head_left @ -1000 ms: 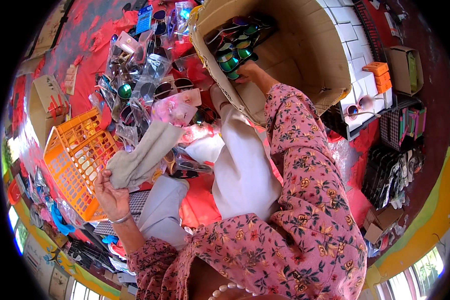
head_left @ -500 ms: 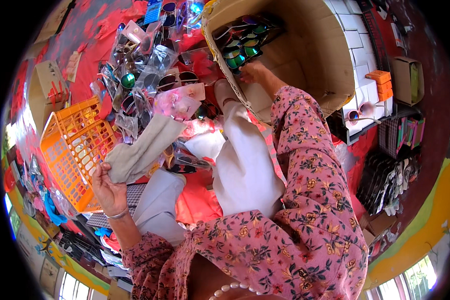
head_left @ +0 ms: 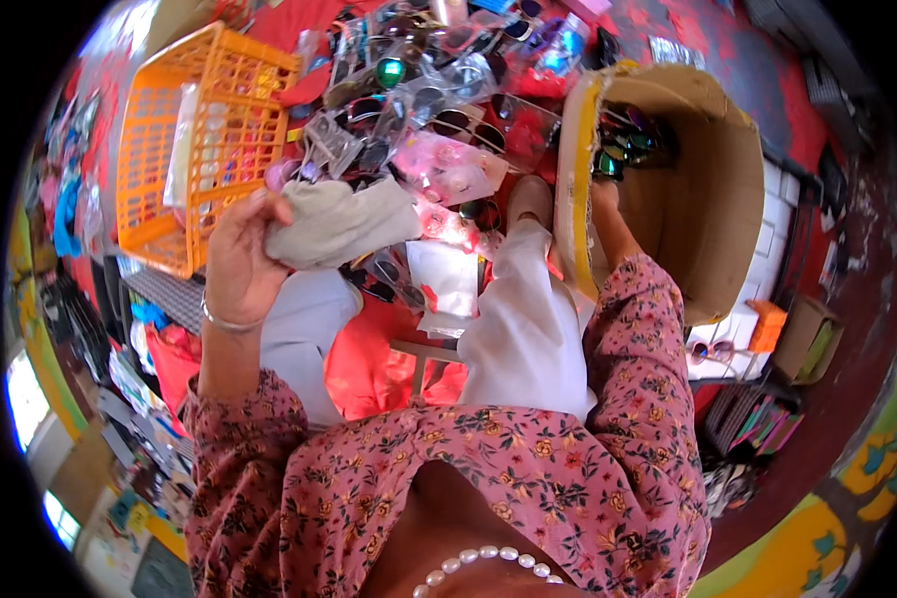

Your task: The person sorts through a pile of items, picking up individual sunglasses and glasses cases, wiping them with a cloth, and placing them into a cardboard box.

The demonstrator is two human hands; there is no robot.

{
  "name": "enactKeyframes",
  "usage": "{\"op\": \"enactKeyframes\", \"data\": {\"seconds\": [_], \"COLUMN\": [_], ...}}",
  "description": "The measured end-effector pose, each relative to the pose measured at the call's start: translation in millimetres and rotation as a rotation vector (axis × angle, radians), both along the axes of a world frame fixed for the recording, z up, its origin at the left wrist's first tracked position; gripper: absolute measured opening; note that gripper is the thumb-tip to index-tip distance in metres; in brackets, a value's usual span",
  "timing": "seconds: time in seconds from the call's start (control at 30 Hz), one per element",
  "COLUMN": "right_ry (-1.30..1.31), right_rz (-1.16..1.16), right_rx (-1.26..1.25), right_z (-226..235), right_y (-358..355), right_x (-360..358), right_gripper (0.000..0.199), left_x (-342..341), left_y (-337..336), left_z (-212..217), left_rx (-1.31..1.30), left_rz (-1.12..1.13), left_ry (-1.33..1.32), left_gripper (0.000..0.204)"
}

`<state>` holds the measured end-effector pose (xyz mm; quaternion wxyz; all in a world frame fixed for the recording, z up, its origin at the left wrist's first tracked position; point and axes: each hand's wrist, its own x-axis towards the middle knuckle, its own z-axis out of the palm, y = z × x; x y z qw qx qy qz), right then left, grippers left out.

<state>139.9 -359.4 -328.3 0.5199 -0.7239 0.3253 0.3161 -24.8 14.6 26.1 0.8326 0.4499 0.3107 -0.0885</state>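
My left hand [head_left: 244, 249] is closed on one end of a crumpled pale grey cloth [head_left: 344, 225], beside an orange plastic basket. The cloth stretches to the right above my left knee. To the right, my right hand [head_left: 605, 204] reaches into an open cardboard box [head_left: 713, 209]. It is at the near side of several mirrored green sunglasses [head_left: 623, 149] lying inside. The box wall and shadow hide its fingers, so any grip on the glasses cannot be made out.
The orange basket [head_left: 205, 149] stands at the far left. A heap of bagged sunglasses [head_left: 409, 90] spreads ahead, with pink floral packets [head_left: 448, 164] at its near side. White boxes [head_left: 728, 334] and an orange box [head_left: 765, 326] stand right of the carton. My shoe [head_left: 530, 197] rests beside it.
The view has shifted, so the carton appears farther right and the basket higher. My left hand still holds the cloth, now more bunched and level. My right hand stays in the carton by the sunglasses.
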Motion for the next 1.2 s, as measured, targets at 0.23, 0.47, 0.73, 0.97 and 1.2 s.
{"op": "enactKeyframes", "data": {"seconds": [0.23, 0.47, 0.73, 0.97, 1.2], "right_ry": [-0.34, -0.581, -0.619, -0.754, -0.452], "right_rz": [-0.181, 1.0, 0.278, -0.089, -0.216], "right_rx": [0.223, 0.533, 0.615, 0.855, 1.062], "right_z": [135.6, 345.4, 364.0, 347.5, 324.4], "right_y": [8.4, 175.2, 241.1, 199.7, 208.2], "right_x": [8.3, -65.3, -71.3, -50.3, -59.1], "right_gripper": [0.01, 0.075, 0.032, 0.032, 0.026], "left_x": [-9.2, 10.4, 9.9, -4.5, -5.1], "left_y": [-7.1, 0.3, 44.2, 130.4, 97.2], "left_z": [-2.5, -13.5, 25.8, -64.9, -140.6], "left_rx": [0.099, -0.066, -0.058, -0.263, 0.639], "left_rz": [-0.239, -0.213, -0.044, 0.274, -0.104], "left_ry": [-0.203, -0.483, -0.633, -0.216, 0.141], "left_gripper": [0.025, 0.073, 0.059, 0.021, 0.034]}}
